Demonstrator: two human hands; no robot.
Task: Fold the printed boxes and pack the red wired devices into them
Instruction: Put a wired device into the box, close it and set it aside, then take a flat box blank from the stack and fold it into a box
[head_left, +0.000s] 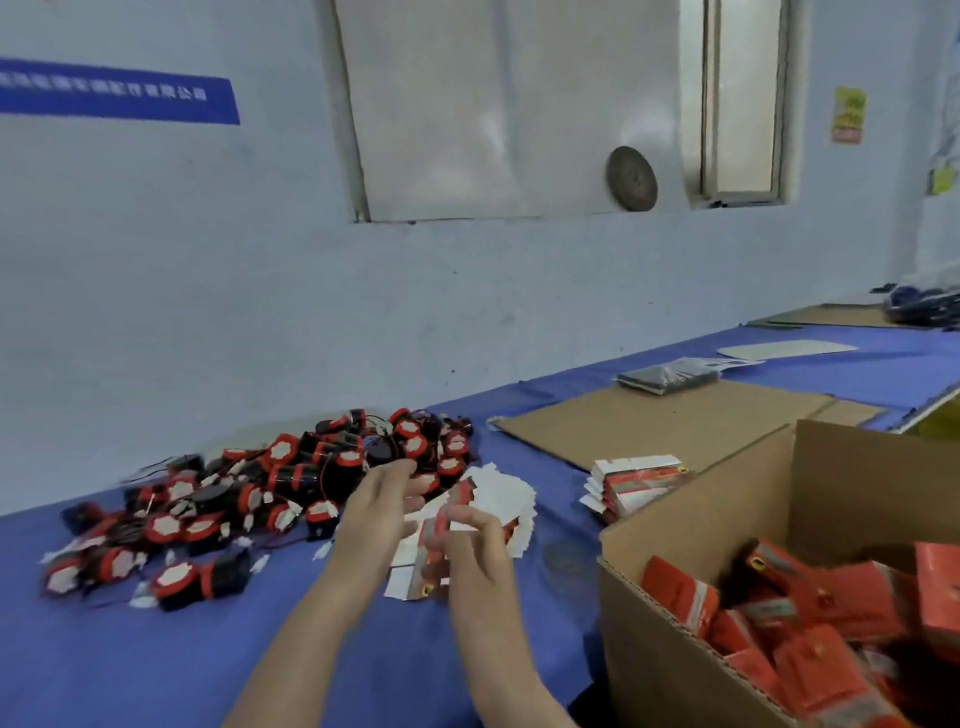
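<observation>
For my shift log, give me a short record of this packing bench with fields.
right hand: pinches a flat printed box
left hand: fingers straight, beside the printed box
red wired devices: piled on blue table, left of hands
flat boxes: heap under hands; stack beside carton
carton: open, red boxes inside

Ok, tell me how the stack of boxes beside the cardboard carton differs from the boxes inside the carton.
The stack of boxes lies flat and unfolded on the blue table; the red boxes in the carton are folded up into shape. The stack is neat; the red boxes are jumbled at all angles. The stack shows white flaps at its edges; the red boxes show mostly red faces. Both carry the same red print.
</observation>
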